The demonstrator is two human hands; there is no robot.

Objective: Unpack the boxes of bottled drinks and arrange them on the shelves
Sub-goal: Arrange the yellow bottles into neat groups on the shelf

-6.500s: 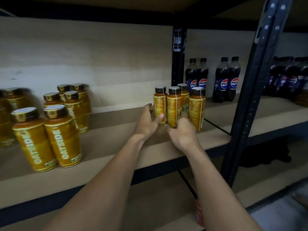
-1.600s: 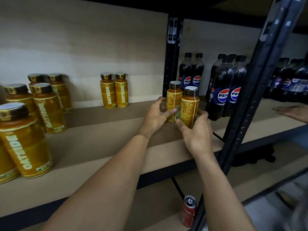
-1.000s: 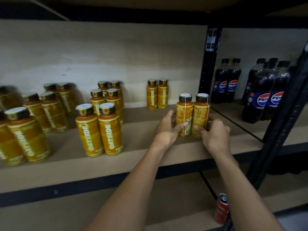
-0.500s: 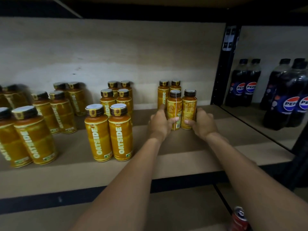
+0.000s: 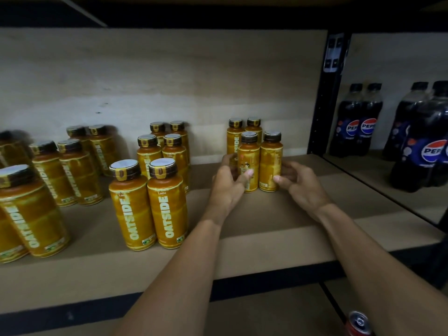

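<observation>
— Where's the stock?
— On the wooden shelf (image 5: 266, 214): Oatside bottles (image 5: 150, 209) in pairs, Pepsi bottles (image 5: 358, 127) in the next bay.
— And the hands?
— At the rightmost pair, upright. The left hand (image 5: 228, 187) curls round the left Oatside bottle (image 5: 248, 156); the right hand (image 5: 300, 185) loosely pinches the right Oatside bottle (image 5: 271, 161)

Yellow Oatside bottles (image 5: 167, 207), dark-capped, stand upright in pairs on the wooden shelf (image 5: 266, 214); rightmost pairs close together.

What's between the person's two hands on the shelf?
In the head view, two upright orange bottles stand side by side between the left hand and right hand.
</observation>
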